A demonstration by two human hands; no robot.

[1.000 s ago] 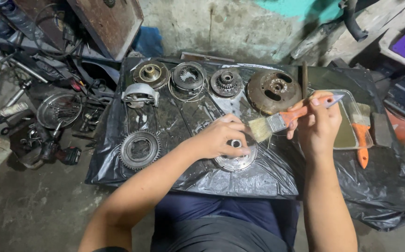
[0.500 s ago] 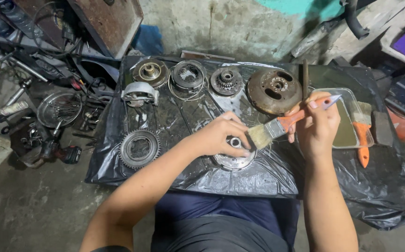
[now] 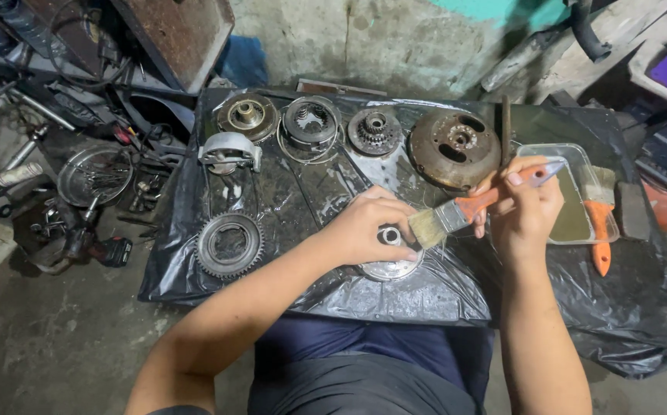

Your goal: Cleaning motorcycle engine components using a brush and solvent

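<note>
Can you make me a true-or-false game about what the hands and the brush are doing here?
1. The right hand holds a paintbrush with an orange handle. True.
2. The left hand rests on a round metal part. True.
3. The toothed gear ring lies inside the clear tray. False: it lies on the black plastic sheet.
4. There is only one brush. False: a second brush rests on the tray.

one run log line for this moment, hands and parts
left hand: holds round metal part on black plastic sheet | right hand: grips orange-handled brush, bristles beside part | second brush in clear tray
</note>
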